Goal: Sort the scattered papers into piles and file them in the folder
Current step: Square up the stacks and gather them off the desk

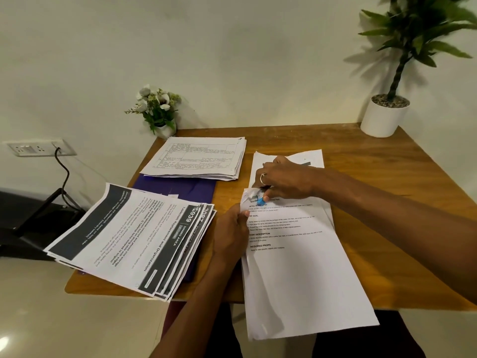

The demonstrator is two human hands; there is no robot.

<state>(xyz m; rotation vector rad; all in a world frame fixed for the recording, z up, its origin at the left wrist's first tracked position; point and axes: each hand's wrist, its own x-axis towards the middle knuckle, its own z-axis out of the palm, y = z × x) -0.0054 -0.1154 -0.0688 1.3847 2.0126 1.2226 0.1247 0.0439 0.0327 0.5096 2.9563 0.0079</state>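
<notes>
Two hands (pixel 230 229) (pixel 282 178) grip one paper stack (pixel 296 267); two other stacks (pixel 196 161) (pixel 129 236) overlie one folder (pixel 196 191).

On the folder (pixel 180 191) lie far pile (pixel 198 158) and left pile (pixel 124 236), right pile (pixel 296 267) beside.

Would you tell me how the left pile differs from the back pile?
The left pile shows dark header bands and is fanned, overhanging the table edge; the back pile shows ruled tables and is stacked more squarely. Both lie partly on the purple folder.
</notes>
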